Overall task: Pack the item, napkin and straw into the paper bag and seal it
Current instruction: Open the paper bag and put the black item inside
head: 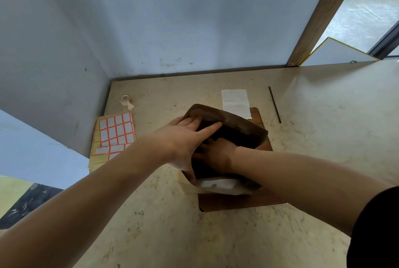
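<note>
Head view: brown paper bag stood open on a brown board, mid worktop. Left hand gripped the bag's near-left rim, fingers over the edge. Right hand was inside the mouth; its finger spread could not be told. White napkin and dark straw lay behind the bag. Label sheets and tape roll lay left.
</note>
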### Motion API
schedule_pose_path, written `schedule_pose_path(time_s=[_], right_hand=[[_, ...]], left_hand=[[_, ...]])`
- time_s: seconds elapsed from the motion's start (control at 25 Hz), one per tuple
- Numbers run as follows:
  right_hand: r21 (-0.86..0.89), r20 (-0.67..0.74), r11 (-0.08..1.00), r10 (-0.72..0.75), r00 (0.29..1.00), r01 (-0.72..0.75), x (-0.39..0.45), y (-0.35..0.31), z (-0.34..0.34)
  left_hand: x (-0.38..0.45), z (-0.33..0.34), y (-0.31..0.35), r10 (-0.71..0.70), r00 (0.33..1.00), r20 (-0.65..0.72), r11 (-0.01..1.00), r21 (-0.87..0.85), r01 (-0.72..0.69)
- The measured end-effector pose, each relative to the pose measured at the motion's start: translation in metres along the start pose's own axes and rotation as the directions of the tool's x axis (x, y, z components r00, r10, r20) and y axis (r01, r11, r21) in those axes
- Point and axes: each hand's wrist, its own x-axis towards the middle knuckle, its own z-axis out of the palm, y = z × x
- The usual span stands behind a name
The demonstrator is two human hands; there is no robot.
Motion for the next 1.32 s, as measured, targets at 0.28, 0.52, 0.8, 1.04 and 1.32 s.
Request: schedule_pose_path(time_s=[0.28,0.52,0.8,1.04,1.32], right_hand=[[0.046,-0.054,0.999,0.031,0.998,-0.029,-0.006,0.005,0.006],[0.030,0.018,0.999,0.044,0.999,-0.044,-0.016,0.006,0.006],[0.178,0.020,0.972,0.150,0.989,-0.151,-0.054,0.013,-0.025],[0.013,-0.301,0.993,0.119,0.946,-0.121,-0.123,0.022,-0.060],[0.025,-0.441,0.975,0.209,0.873,-0.221,-0.166,0.035,-0.049]], left_hand=[[0.002,0.003,-0.001,-0.011,1.000,-0.018,1.000,-0.013,0.011],[0.004,0.003,-0.001,-0.031,1.000,0.004,1.000,0.004,0.031],[0.002,0.001,0.000,-0.043,0.999,0.008,0.999,0.010,0.043],[-0.001,0.002,0.004,-0.038,0.999,-0.037,0.999,0.029,0.039],[-0.016,0.011,0.002,-0.007,0.988,-0.155,1.000,0.020,0.010]])
